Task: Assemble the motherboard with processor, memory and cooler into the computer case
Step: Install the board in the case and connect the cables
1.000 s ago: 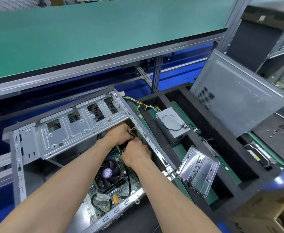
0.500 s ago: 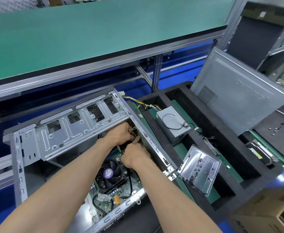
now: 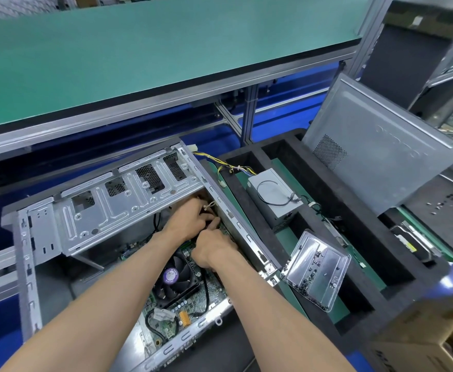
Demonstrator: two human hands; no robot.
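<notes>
Worn on the head, single wide-angle view, aimed forward and steeply down from close above the open computer case (image 3: 128, 210), both forearms entering from 6 o'clock toward the frame's centre. Took in the green shelf (image 3: 139, 55) from 10 to 12 o'clock and the black foam tray (image 3: 314, 237) at 3 to 4 o'clock, straight edges bowed by the lens. No second view to overlap with.

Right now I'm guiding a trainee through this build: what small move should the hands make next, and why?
Probably keep both hands at the board's far corner and finish seating what they are working on. The left hand and right hand meet there, fingers curled, beyond the cooler fan, deep inside the case. What they pinch is hidden.
</notes>
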